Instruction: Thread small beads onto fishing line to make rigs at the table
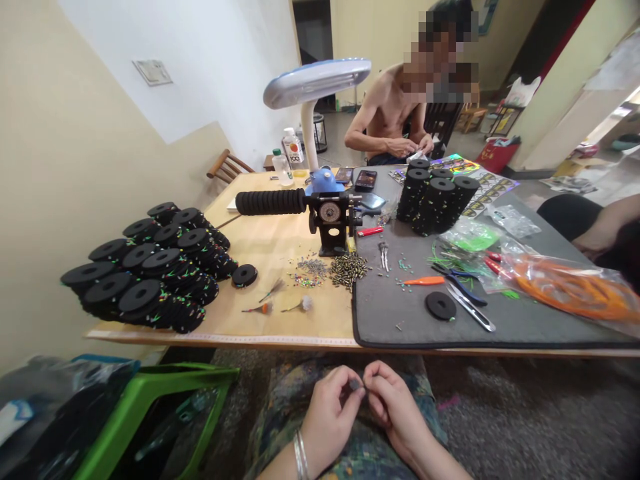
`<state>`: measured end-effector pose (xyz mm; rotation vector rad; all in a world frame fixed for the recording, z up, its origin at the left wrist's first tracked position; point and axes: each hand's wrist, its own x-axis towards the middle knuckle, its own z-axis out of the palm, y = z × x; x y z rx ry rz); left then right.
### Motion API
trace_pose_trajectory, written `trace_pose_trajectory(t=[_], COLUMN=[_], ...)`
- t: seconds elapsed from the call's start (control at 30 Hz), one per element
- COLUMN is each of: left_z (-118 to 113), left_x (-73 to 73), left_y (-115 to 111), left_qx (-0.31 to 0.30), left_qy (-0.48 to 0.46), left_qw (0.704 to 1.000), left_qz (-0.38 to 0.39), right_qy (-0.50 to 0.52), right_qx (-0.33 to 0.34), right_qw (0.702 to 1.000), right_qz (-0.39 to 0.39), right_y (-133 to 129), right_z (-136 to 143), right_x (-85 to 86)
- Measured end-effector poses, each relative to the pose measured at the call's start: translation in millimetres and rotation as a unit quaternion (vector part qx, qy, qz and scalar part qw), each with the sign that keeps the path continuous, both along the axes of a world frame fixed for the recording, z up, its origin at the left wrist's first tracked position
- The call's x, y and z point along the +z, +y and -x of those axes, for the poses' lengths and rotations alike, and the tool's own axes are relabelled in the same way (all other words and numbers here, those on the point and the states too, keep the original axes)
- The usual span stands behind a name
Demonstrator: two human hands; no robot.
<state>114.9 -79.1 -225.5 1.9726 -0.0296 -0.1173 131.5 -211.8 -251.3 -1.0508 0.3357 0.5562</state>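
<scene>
Above my lap, just off the table's front edge, both hands meet with their fingertips close together. My left hand (336,410), with a silver bangle (301,453) at its wrist, is closed in a pinch. My right hand (389,403) pinches too, its thumb and forefinger beside the left thumb. Something small and dark seems to lie between the fingertips, too tiny to name. On the table ahead are a heap of dark and brass-coloured beads (349,270), small coloured beads (306,281) and several feathery tufts (303,305).
Stacked black foam rings (140,297) fill the left; more stacks (435,193) stand at the back right. A black winding device (330,220) and desk lamp (315,80) stand mid-table. Scissors-like snips (470,307), pliers (463,283) and a loose foam ring (441,306) lie right. A person (395,120) sits opposite.
</scene>
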Motion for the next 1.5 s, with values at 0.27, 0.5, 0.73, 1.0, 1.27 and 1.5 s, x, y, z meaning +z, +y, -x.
trace_pose_trajectory(t=[0.27, 0.5, 0.73, 1.0, 1.27, 1.5], left_z=[0.5, -0.1, -0.2, 0.9, -2.5, -2.6], left_x=[0.1, 0.2, 1.8, 1.7, -1.7, -2.5], left_y=[0.1, 0.9, 1.6, 2.7, 3.3, 2.5], left_qx=[-0.009, -0.021, -0.026, -0.050, -0.033, -0.018], left_qy=[-0.010, -0.024, -0.031, -0.056, -0.054, -0.040], left_qw=[1.000, 0.999, 0.998, 0.995, 0.996, 0.998], left_qz=[-0.006, -0.027, -0.053, -0.071, -0.061, -0.048], right_qy=[0.000, -0.002, -0.002, 0.005, 0.021, 0.025], right_qx=[-0.007, 0.001, 0.008, 0.004, -0.017, -0.027], right_qw=[1.000, 1.000, 1.000, 1.000, 1.000, 0.999], right_qz=[-0.029, 0.001, 0.003, 0.006, -0.014, -0.011], right_y=[-1.8, -1.1, -0.5, -2.2, -2.9, -2.3], right_z=[0.7, 1.4, 1.2, 0.0, -1.7, -4.3], right_x=[-8.6, -2.2, -2.1, 1.5, -2.8, -1.4])
